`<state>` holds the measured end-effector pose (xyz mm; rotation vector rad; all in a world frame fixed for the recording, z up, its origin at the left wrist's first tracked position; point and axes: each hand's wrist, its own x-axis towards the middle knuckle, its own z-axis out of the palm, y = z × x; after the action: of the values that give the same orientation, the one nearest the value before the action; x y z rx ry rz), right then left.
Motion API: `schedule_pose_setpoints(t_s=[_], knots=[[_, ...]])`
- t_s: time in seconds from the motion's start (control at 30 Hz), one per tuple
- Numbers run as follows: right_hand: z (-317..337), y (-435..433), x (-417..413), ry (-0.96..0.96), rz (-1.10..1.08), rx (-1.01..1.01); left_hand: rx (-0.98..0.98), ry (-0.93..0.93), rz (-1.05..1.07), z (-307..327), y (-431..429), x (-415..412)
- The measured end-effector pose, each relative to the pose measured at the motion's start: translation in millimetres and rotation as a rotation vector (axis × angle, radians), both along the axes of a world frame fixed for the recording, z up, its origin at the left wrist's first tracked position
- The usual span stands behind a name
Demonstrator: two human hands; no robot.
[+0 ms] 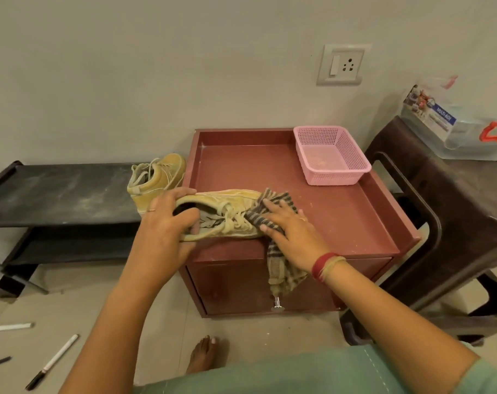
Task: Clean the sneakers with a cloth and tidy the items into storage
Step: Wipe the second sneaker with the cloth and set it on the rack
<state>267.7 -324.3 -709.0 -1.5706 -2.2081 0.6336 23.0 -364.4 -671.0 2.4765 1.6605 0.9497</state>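
A yellow sneaker [227,207] lies on its side at the front left of the maroon cabinet top [341,211]. My left hand [167,220] grips its heel and collar, thumb inside the opening. My right hand [291,231] presses a striped cloth [273,199] against the sneaker's toe with straight fingers; the cloth's tail hangs over the cabinet front. The second yellow sneaker [158,179] stands on the black shoe rack [57,191], just left of the cabinet.
A pink mesh basket [331,155] sits at the cabinet's back right corner. A dark plastic stool [454,200] with a clear box on it stands to the right. Several pens [52,361] lie on the floor at left. My bare foot [203,354] is below the cabinet.
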Motion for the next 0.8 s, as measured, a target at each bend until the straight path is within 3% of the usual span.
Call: schedule_pose_setpoints(t_s=[0.07,0.13,0.23,0.3,0.33,0.47,0.6,0.67,0.73,0.8], knots=[[0,6,2,0.028,-0.167,0.066,-0.012,-0.006,0.006,-2,2,2],[7,5,-3,0.303,-0.295,0.140,-0.020,0.000,0.014,-2,4,4],[22,-13,-29,0.590,-0.040,0.230,-0.022,0.001,0.006,-2,5,6],[10,-26,-48,0.530,0.199,0.188,-0.024,-0.020,-0.013,-3,3,10],[1,-25,-51,0.477,0.212,0.176,-0.025,-0.030,-0.021,-3,3,11],[-6,-1,-30,0.325,-0.151,0.044,-0.042,-0.049,-0.026,-6,3,11],[6,-29,-46,0.608,0.063,0.008,-0.054,-0.070,-0.010,-7,3,12],[3,-27,-38,0.510,0.094,0.004,-0.055,-0.067,-0.010,-6,2,12],[4,-8,-23,0.309,-0.065,-0.003,-0.055,-0.062,-0.010,-7,3,13],[4,-7,-23,0.306,-0.100,-0.023,-0.056,-0.059,-0.001,-7,4,13]])
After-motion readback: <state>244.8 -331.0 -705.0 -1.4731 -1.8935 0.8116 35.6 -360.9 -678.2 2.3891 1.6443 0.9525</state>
